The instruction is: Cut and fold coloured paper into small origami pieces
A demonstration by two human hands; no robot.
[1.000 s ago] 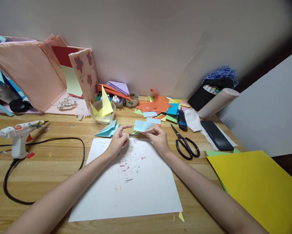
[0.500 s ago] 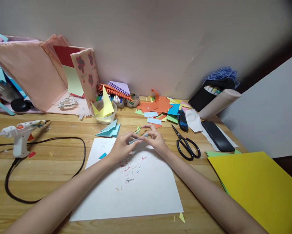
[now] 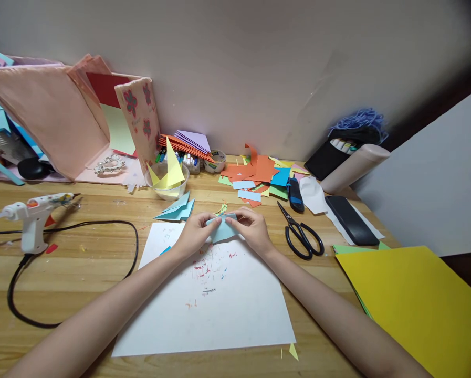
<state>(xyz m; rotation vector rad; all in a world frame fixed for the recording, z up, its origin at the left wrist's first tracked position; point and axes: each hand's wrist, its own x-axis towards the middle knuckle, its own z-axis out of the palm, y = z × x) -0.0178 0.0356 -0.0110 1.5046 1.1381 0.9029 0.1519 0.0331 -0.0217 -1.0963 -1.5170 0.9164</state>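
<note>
A light blue piece of paper (image 3: 224, 230) is pinched between both hands above the top part of a white sheet (image 3: 203, 325). My left hand (image 3: 196, 231) grips its left side, thumb on the near face. On the right side, my right hand (image 3: 253, 227) holds it the same way; the fingers behind the paper are partly hidden. Folded light blue paper pieces (image 3: 176, 209) lie just beyond my left hand. A small blue scrap (image 3: 165, 250) is partly covered by my left wrist. Coloured marks are scattered over the white sheet.
Black-handled scissors (image 3: 300, 231) lie right of my right hand. A hot glue gun (image 3: 36, 215) with a looping black cord sits at left. Behind are a plastic bowl (image 3: 166, 186) with yellow paper, and paper scraps (image 3: 254, 173). Yellow sheets (image 3: 412, 299) cover the right front.
The light blue paper has turned from nearly edge-on to showing its flat face. Both thumbs now press on its near side, and the right fingers have curled in behind it.
</note>
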